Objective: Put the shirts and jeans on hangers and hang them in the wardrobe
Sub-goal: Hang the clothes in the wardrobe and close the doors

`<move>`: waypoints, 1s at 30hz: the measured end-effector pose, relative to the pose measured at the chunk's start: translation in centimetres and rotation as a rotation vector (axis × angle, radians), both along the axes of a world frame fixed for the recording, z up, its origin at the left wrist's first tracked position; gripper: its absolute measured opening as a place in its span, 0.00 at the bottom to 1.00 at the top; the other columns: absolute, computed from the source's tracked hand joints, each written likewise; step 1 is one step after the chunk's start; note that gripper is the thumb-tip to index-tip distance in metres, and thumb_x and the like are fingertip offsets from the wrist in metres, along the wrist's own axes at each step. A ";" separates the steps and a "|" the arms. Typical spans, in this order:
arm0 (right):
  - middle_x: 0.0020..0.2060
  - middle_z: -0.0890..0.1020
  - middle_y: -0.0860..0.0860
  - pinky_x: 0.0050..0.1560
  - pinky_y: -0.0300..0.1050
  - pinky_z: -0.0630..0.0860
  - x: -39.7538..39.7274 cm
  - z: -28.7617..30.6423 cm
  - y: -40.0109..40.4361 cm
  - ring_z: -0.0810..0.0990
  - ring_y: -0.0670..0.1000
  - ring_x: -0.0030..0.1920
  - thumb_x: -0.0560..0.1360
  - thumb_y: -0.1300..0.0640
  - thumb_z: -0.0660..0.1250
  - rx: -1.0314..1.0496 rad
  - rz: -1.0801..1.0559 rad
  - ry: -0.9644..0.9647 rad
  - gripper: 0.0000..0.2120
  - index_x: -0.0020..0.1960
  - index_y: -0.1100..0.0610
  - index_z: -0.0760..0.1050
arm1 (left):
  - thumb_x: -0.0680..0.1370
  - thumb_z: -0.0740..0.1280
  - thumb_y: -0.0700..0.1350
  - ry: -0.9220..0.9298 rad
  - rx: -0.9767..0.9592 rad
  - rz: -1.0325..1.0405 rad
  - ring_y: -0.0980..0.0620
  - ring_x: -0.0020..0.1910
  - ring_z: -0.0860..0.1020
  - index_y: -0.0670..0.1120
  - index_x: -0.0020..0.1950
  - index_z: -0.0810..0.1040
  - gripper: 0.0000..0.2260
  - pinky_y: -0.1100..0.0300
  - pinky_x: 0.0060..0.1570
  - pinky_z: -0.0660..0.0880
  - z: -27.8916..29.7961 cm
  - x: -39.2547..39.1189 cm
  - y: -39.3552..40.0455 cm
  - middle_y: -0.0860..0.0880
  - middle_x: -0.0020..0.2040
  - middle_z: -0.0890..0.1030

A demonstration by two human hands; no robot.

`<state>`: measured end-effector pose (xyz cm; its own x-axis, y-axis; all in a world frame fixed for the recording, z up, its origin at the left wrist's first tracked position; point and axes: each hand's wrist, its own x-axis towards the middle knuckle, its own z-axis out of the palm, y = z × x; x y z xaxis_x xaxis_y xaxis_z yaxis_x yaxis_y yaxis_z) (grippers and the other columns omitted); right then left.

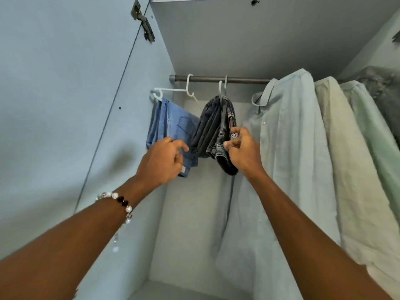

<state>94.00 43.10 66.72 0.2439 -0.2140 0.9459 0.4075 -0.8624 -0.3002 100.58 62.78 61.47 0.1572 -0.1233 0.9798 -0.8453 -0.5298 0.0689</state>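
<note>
Two bare forearms reach up from the near edge into the open wardrobe, the left one wearing a beaded bracelet (118, 202) at the wrist. The right hand (242, 150) grips the hanging dark jeans (213, 131): its fingers are curled round the right-hand folds of denim, thumb pressed against the cloth low on the bundle. The left hand (162, 161) hovers just beside the light blue jeans (171, 124), fingers loosely bent with the forefinger stretched toward the gap between the two pairs; whether a fingertip actually touches cloth I cannot tell, and it holds nothing. Both pairs hang folded over white hangers (190, 87) hooked on the dark rail (238, 79) at the far top, the blue pair at the far left, the dark pair just right of it. Farther right along the rail hang a pale blue shirt (287, 131), a cream shirt (337, 137) and a mint shirt (372, 131), pressed close together. Folded denim is likely heavy and fairly stiff for cloth, so it should hang steady, yet an uneven drape could slide off the smooth plastic bar. The sensible place to hold is the thick folded edge, drawing the layers down evenly, rather than tugging one loose hem. The hangers themselves look light and may swing or twist on the rail under a sideways pull.
</note>
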 end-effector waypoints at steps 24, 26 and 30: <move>0.36 0.84 0.57 0.30 0.40 0.73 -20.7 -28.4 38.0 0.79 0.49 0.31 0.78 0.66 0.65 0.427 0.583 0.443 0.07 0.54 0.58 0.78 | 0.75 0.62 0.40 -0.072 -0.369 -0.019 0.53 0.45 0.77 0.48 0.51 0.82 0.10 0.49 0.44 0.76 -17.5 -22.2 35.0 0.50 0.45 0.82; 0.37 0.84 0.56 0.31 0.41 0.73 -20.7 -29.8 39.9 0.80 0.49 0.32 0.77 0.64 0.66 0.424 0.603 0.506 0.07 0.54 0.57 0.78 | 0.73 0.64 0.44 -0.060 -0.490 0.325 0.47 0.58 0.70 0.53 0.60 0.77 0.16 0.49 0.56 0.69 -18.1 -22.5 36.5 0.48 0.60 0.75; 0.36 0.84 0.51 0.33 0.40 0.72 -20.4 -31.6 42.4 0.80 0.49 0.34 0.77 0.63 0.66 0.424 0.578 0.623 0.09 0.53 0.52 0.78 | 0.74 0.65 0.48 0.444 -0.559 0.277 0.39 0.68 0.66 0.49 0.76 0.56 0.33 0.42 0.64 0.63 -18.5 -20.9 38.6 0.42 0.71 0.65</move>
<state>73.59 85.54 35.15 0.8539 -0.1981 0.4812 0.3984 -0.3461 -0.8494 79.68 101.33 42.93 0.5036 0.4731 0.7229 -0.5176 -0.5048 0.6909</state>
